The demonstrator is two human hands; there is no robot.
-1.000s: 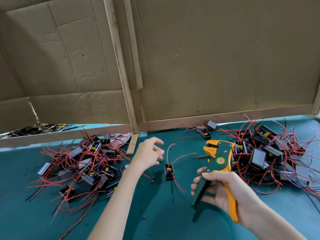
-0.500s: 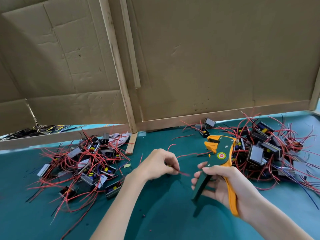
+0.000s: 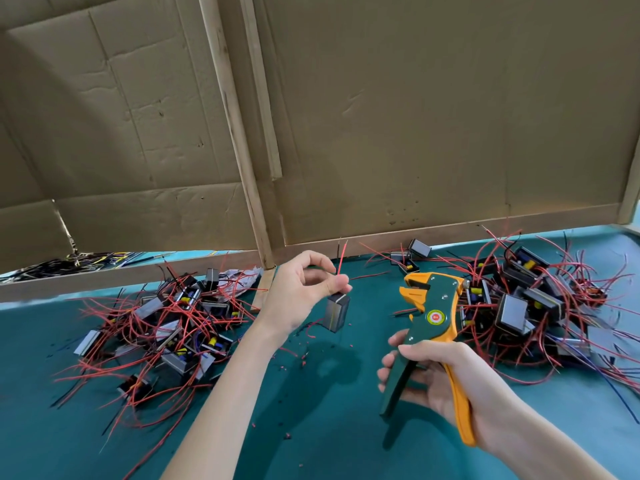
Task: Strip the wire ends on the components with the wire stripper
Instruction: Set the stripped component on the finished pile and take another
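Observation:
My left hand (image 3: 301,292) pinches the red wire (image 3: 341,261) of a small black and grey component (image 3: 337,311), which hangs just below my fingers above the green table. The wire's end sticks up past my fingertips. My right hand (image 3: 446,386) grips the handles of the green and orange wire stripper (image 3: 431,313), jaws pointing up and left, a short gap right of the component. The jaws hold nothing.
A pile of components with red wires (image 3: 166,323) lies at the left, another pile (image 3: 530,306) at the right. A cardboard wall with wooden strips (image 3: 239,140) stands behind. Small red insulation bits (image 3: 304,356) dot the green table cover (image 3: 329,427).
My left hand picked the single component off the table by its wire and raised it toward the stripper. My right hand kept the stripper nearly in place.

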